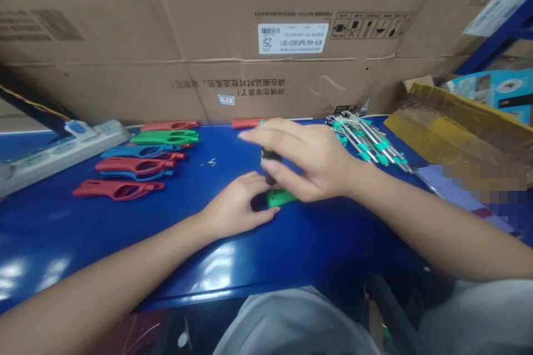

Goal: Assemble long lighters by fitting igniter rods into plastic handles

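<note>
A green plastic lighter body [283, 197] lies on the blue table in front of me. My left hand [237, 205] grips its left end between thumb and fingers. My right hand [308, 158] is closed around a screwdriver [270, 176] with a dark handle, held upright. The tip of the screwdriver meets the green body near my left thumb; the exact contact spot is too small to make out. My right hand covers the rest of the green piece. Left of my hands lies a small pile of screws [211, 162].
Red, green and blue lighter bodies [133, 165] lie in a column at left, beside a white power strip [66, 150]. Metal rods with green parts [370, 138] are heaped at right. A red piece [247, 123] lies behind my hands. A large cardboard sheet [208, 39] stands behind the table.
</note>
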Available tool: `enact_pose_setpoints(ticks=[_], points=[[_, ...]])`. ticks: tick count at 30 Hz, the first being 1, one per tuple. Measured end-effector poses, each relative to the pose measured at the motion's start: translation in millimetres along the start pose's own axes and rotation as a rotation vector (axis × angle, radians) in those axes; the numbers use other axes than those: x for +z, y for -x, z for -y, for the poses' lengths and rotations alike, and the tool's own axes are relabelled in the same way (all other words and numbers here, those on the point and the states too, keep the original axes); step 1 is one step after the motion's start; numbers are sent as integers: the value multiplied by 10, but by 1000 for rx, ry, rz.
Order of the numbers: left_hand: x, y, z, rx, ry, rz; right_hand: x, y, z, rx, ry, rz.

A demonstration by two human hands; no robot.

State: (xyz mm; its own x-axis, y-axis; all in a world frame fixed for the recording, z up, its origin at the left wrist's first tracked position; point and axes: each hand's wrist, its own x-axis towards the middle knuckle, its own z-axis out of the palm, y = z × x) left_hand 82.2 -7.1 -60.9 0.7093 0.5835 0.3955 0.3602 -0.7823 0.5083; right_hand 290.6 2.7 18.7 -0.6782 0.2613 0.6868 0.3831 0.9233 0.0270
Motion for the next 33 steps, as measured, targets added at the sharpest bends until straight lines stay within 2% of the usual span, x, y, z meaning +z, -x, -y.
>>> enact_pose_setpoints(ticks=[3,8,13,16,18,21,26,30,33], points=[[-4,-1,1,-3,19,8,8,0,-21,72,-140,29],[1,-2,8,5,34,12,43,41,-90,27,-24,-23],[-4,-8,-3,-10,13,13,36,27,-73,68,-171,13],[1,-3,4,6,13,2,29,29,-63,0,-89,-13],[4,0,10,0,5,6,26,26,-47,13,-72,7],[4,1,12,-5,10,7,29,13,-21,78,-168,34],[1,-6,5,-8,8,1,37,8,-19,6,-96,-11],[-4,-12,-5,12,14,-6,36,-5,3,55,-229,50],[0,-7,0,12,23,-4,58,6,-16,48,-196,-17]])
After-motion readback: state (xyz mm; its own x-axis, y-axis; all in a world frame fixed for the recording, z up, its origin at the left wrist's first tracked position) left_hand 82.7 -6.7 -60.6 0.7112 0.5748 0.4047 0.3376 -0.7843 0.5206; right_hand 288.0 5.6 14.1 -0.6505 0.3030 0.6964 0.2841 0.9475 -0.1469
